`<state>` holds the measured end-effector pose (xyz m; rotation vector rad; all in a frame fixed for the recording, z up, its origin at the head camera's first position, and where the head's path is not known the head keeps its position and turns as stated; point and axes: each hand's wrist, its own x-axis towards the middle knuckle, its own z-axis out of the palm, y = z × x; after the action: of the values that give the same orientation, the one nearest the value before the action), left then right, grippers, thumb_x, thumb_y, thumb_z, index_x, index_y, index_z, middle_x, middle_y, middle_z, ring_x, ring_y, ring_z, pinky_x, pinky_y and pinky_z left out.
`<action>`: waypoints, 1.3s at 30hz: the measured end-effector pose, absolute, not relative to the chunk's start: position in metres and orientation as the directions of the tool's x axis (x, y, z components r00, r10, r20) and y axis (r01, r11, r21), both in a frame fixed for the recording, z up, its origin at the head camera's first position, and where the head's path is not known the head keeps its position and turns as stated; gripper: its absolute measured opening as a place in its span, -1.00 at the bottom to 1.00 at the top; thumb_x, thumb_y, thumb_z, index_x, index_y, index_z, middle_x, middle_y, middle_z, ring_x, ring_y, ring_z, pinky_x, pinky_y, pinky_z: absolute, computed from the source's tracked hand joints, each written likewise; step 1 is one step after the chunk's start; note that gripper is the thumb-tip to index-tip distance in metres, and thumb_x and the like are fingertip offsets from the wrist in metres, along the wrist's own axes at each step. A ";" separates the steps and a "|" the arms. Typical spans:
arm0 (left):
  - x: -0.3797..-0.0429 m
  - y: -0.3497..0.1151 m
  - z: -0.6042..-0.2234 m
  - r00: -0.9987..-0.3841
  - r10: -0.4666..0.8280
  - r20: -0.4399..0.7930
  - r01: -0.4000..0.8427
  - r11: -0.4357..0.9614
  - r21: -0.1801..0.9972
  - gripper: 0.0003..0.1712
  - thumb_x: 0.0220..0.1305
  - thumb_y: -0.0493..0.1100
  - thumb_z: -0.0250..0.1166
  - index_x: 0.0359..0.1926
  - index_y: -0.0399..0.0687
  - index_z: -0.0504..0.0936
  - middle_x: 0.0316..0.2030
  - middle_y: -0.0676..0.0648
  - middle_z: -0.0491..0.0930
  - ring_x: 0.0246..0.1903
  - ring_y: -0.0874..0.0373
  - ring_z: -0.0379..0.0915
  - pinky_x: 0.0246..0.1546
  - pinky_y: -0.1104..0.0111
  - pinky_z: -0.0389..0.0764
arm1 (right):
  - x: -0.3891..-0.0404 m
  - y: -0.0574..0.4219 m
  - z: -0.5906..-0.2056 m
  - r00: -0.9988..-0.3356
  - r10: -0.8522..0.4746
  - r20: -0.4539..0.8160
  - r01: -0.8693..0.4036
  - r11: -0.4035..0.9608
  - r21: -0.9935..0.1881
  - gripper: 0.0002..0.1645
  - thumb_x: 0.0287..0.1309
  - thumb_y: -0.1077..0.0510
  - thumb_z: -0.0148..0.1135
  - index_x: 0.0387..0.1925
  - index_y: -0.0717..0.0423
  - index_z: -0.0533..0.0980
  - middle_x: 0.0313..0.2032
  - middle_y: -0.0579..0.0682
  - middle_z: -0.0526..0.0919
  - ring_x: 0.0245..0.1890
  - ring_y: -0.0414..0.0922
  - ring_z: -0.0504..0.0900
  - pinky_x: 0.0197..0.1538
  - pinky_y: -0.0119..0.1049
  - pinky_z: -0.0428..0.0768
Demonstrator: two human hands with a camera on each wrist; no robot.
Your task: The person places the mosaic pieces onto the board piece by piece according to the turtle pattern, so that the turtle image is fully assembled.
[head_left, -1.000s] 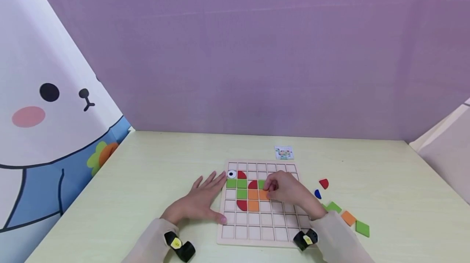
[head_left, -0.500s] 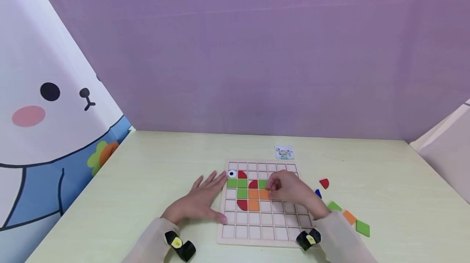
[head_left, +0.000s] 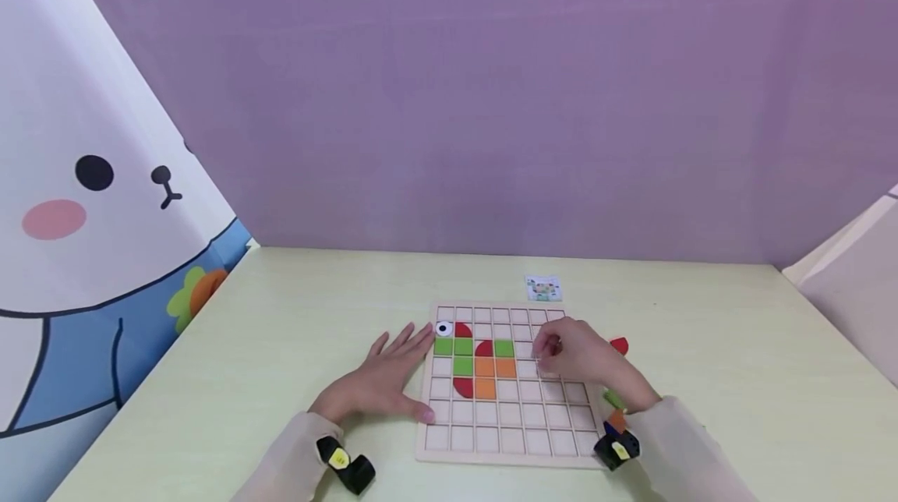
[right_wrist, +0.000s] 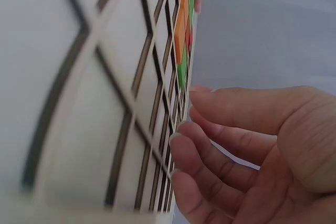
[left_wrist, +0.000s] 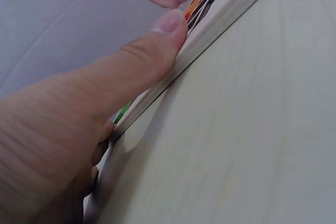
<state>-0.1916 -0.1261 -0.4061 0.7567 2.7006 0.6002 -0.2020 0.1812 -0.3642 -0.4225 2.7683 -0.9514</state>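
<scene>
A pale wooden grid board (head_left: 463,437) lies on the table. Set in its cells are a round eye tile (head_left: 443,328), several green squares (head_left: 503,348), orange squares (head_left: 505,368) and red rounded pieces (head_left: 463,387). My left hand (head_left: 379,385) is spread flat, thumb and fingertips at the board's left edge; its thumb (left_wrist: 170,22) presses the rim in the left wrist view. Over the right-hand cells hovers my right hand (head_left: 578,350), fingers loosely bent. In the right wrist view no piece shows between its thumb (right_wrist: 226,103) and fingers.
Past the board's far edge lies a small printed picture card (head_left: 543,288). Right of the board are a loose red piece (head_left: 620,345), a green piece (head_left: 615,399) and an orange piece (head_left: 617,420), partly covered by my right arm. A purple backdrop (head_left: 491,136) rises behind the table.
My right hand has moved right, away from the green and orange squares, which now show fully in their cells. Its forearm now covers more of the loose pieces. My left hand stays put.
</scene>
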 end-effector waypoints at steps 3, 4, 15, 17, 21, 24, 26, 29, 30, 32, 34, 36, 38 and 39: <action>-0.192 -0.126 -0.406 -0.826 0.544 -0.145 0.433 0.779 0.453 0.32 -0.11 0.44 0.34 0.50 -0.02 -0.10 0.52 0.01 -0.21 0.50 -0.08 -0.44 0.42 -0.15 -0.36 | -0.202 0.191 -0.364 -0.945 -0.317 -0.080 -0.203 0.760 -0.617 -0.85 -0.03 0.37 0.36 -0.44 0.11 0.56 -0.52 -0.07 0.47 -0.44 -0.16 0.42 -0.37 -0.41 0.41; -0.192 -0.126 -0.406 -0.826 0.544 -0.147 0.433 0.780 0.452 0.32 -0.11 0.44 0.34 0.50 -0.02 -0.10 0.52 0.01 -0.21 0.50 -0.08 -0.44 0.42 -0.15 -0.37 | -0.201 0.194 -0.364 -0.946 -0.315 -0.082 -0.199 0.761 -0.618 -0.85 -0.03 0.37 0.35 -0.44 0.12 0.55 -0.51 -0.07 0.47 -0.44 -0.16 0.42 -0.38 -0.41 0.40; -0.192 -0.125 -0.405 -0.830 0.538 -0.150 0.423 0.781 0.460 0.32 -0.12 0.45 0.34 0.50 -0.01 -0.09 0.52 0.01 -0.19 0.50 -0.07 -0.44 0.42 -0.15 -0.36 | -0.189 0.236 -0.360 -0.949 -0.299 -0.101 -0.179 0.774 -0.608 -0.88 -0.02 0.37 0.31 -0.40 0.18 0.54 -0.52 -0.06 0.49 -0.47 -0.15 0.41 -0.47 -0.42 0.38; -0.192 -0.125 -0.405 -0.829 0.539 -0.150 0.423 0.778 0.464 0.32 -0.12 0.44 0.35 0.50 -0.02 -0.09 0.52 0.01 -0.19 0.50 -0.07 -0.44 0.42 -0.15 -0.36 | -0.187 0.243 -0.359 -0.949 -0.295 -0.107 -0.174 0.779 -0.603 -0.88 -0.03 0.37 0.31 -0.39 0.19 0.54 -0.53 -0.06 0.49 -0.48 -0.15 0.40 -0.47 -0.42 0.38; -0.191 -0.126 -0.405 -0.828 0.543 -0.143 0.429 0.776 0.462 0.32 -0.12 0.44 0.34 0.50 -0.03 -0.09 0.52 0.00 -0.19 0.50 -0.08 -0.43 0.41 -0.16 -0.35 | -0.184 0.256 -0.359 -0.951 -0.281 -0.127 -0.155 0.792 -0.590 -0.85 -0.05 0.35 0.33 -0.37 0.18 0.54 -0.52 -0.05 0.48 -0.47 -0.14 0.40 -0.46 -0.41 0.40; -0.191 -0.126 -0.405 -0.826 0.547 -0.135 0.437 0.774 0.458 0.32 -0.11 0.44 0.34 0.50 -0.03 -0.09 0.52 -0.01 -0.19 0.50 -0.09 -0.42 0.41 -0.16 -0.35 | -0.182 0.267 -0.360 -0.950 -0.280 -0.135 -0.154 0.802 -0.577 -0.83 -0.06 0.35 0.33 -0.36 0.18 0.53 -0.49 -0.05 0.48 -0.44 -0.14 0.41 -0.44 -0.40 0.43; -0.191 -0.126 -0.405 -0.825 0.549 -0.132 0.440 0.772 0.459 0.32 -0.11 0.44 0.34 0.50 -0.03 -0.09 0.52 -0.01 -0.19 0.50 -0.10 -0.42 0.41 -0.16 -0.35 | -0.182 0.274 -0.362 -0.951 -0.276 -0.141 -0.152 0.812 -0.564 -0.82 -0.07 0.35 0.34 -0.36 0.16 0.53 -0.48 -0.07 0.48 -0.43 -0.15 0.41 -0.43 -0.41 0.44; -0.190 -0.126 -0.406 -0.824 0.551 -0.132 0.440 0.769 0.464 0.32 -0.11 0.44 0.34 0.50 -0.03 -0.09 0.52 0.00 -0.19 0.50 -0.10 -0.42 0.41 -0.16 -0.36 | -0.181 0.282 -0.364 -0.949 -0.275 -0.152 -0.149 0.819 -0.554 -0.79 -0.10 0.38 0.33 -0.36 0.15 0.53 -0.47 -0.07 0.48 -0.41 -0.14 0.41 -0.40 -0.42 0.45; -0.190 -0.126 -0.406 -0.824 0.551 -0.132 0.440 0.769 0.464 0.32 -0.11 0.44 0.34 0.50 -0.02 -0.09 0.52 0.00 -0.19 0.50 -0.10 -0.42 0.41 -0.16 -0.36 | -0.180 0.284 -0.364 -0.949 -0.274 -0.156 -0.146 0.820 -0.553 -0.78 -0.10 0.39 0.34 -0.36 0.15 0.53 -0.47 -0.07 0.48 -0.40 -0.14 0.41 -0.39 -0.42 0.46; -0.190 -0.126 -0.406 -0.825 0.549 -0.134 0.436 0.769 0.466 0.31 -0.11 0.44 0.34 0.50 -0.02 -0.08 0.52 0.00 -0.19 0.50 -0.09 -0.42 0.42 -0.15 -0.36 | -0.178 0.287 -0.364 -0.947 -0.276 -0.164 -0.146 0.824 -0.548 -0.78 -0.09 0.40 0.34 -0.35 0.14 0.54 -0.45 -0.06 0.49 -0.38 -0.13 0.42 -0.37 -0.41 0.48; -0.190 -0.127 -0.406 -0.825 0.550 -0.132 0.438 0.770 0.464 0.31 -0.11 0.45 0.34 0.50 -0.02 -0.09 0.52 0.00 -0.19 0.50 -0.09 -0.42 0.42 -0.15 -0.36 | -0.177 0.289 -0.365 -0.945 -0.280 -0.169 -0.149 0.829 -0.539 -0.77 -0.09 0.42 0.32 -0.34 0.13 0.55 -0.43 -0.07 0.52 -0.36 -0.12 0.43 -0.33 -0.40 0.51; -0.190 -0.127 -0.406 -0.825 0.550 -0.130 0.440 0.769 0.463 0.31 -0.11 0.45 0.33 0.50 -0.02 -0.09 0.52 0.00 -0.19 0.50 -0.09 -0.42 0.41 -0.15 -0.36 | -0.177 0.291 -0.365 -0.944 -0.276 -0.183 -0.142 0.836 -0.530 -0.74 -0.09 0.43 0.31 -0.33 0.12 0.55 -0.40 -0.07 0.54 -0.35 -0.12 0.43 -0.29 -0.37 0.53; -0.190 -0.127 -0.406 -0.824 0.551 -0.128 0.442 0.769 0.462 0.31 -0.11 0.45 0.33 0.50 -0.03 -0.08 0.52 -0.01 -0.19 0.50 -0.09 -0.42 0.41 -0.16 -0.36 | -0.176 0.292 -0.366 -0.942 -0.265 -0.203 -0.123 0.841 -0.526 -0.71 -0.12 0.45 0.32 -0.31 0.12 0.55 -0.38 -0.06 0.55 -0.33 -0.11 0.44 -0.26 -0.33 0.54; -0.190 -0.127 -0.406 -0.825 0.551 -0.128 0.442 0.769 0.462 0.31 -0.11 0.45 0.33 0.50 -0.03 -0.08 0.52 -0.01 -0.19 0.50 -0.09 -0.42 0.41 -0.16 -0.36 | -0.176 0.293 -0.366 -0.942 -0.261 -0.212 -0.115 0.843 -0.526 -0.69 -0.14 0.45 0.33 -0.31 0.12 0.55 -0.38 -0.06 0.55 -0.33 -0.11 0.43 -0.25 -0.31 0.54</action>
<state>-0.1904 -0.1274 -0.4061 0.7741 2.7080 0.6133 -0.1765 0.2925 -0.3664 -0.2866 2.7458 -0.7583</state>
